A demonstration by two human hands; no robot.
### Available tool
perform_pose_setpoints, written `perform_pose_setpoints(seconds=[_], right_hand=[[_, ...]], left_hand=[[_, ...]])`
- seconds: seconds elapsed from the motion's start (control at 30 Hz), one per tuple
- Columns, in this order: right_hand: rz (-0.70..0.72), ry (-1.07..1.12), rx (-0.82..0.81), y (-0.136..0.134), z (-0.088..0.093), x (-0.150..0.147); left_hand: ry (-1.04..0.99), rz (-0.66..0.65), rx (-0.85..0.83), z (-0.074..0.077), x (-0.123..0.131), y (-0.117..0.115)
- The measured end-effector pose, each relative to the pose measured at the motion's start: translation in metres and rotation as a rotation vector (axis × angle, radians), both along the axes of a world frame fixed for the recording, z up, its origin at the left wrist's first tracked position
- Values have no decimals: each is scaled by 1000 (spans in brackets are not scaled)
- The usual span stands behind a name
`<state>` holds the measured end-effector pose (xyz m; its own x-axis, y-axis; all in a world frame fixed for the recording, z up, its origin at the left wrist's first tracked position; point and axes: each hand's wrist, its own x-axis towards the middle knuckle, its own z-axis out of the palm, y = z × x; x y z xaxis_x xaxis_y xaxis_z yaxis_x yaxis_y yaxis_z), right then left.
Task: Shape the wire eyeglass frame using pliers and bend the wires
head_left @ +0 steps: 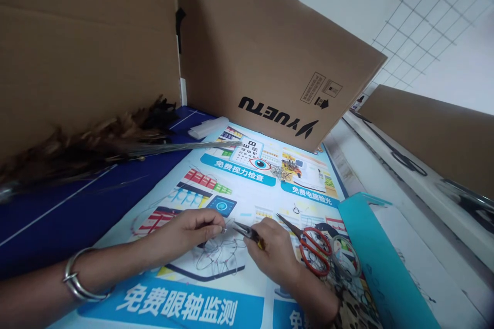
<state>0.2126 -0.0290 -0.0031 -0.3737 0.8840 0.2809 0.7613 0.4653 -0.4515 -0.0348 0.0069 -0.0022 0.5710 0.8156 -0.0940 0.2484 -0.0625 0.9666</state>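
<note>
My left hand [203, 225] pinches a thin wire between thumb and fingertips, at the edge of a loose tangle of fine wire [219, 257] with small beads along it. In my right hand [272, 247] is a pair of pliers [247, 231], the fist wrapped round its handles and the slim jaws pointing left at the left fingertips. Whether the jaws touch the wire I cannot tell. Just right of the right hand lie scissors with red handles [315, 251], blades toward the upper left. A coil of wire [346, 256] rests against them.
Tall cardboard panels [270, 51] stand behind the printed poster sheet [247, 200]. Brown feathers [85, 144] and a bundle of thin wires [189, 146] lie at the left. A small heap of metal bits [283, 170] sits farther back. A teal box [386, 262] stands at the right.
</note>
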Motion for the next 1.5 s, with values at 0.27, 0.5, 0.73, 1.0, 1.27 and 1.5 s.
perform_pose_setpoints(seconds=[0.27,0.5,0.73,1.0,1.27,1.5], right_hand=[[3,76,110,-1,-6,1],[48,235,145,-9,5,-8],[-55,344,-101,-11,7,-19],[-78,464,-278,-11,16,-22],[-71,582,-429,-15,22,-18],[-39,668,-497,-17,22,-19]], left_hand=[[13,91,27,2,1,-1],[-90,158,-75,6,3,-3],[-215,166,-210,4,9,-9],[-295,124,-352,7,10,-15],[-314,113,-359,2,10,-16],[-329,87,-334,2,10,-17]])
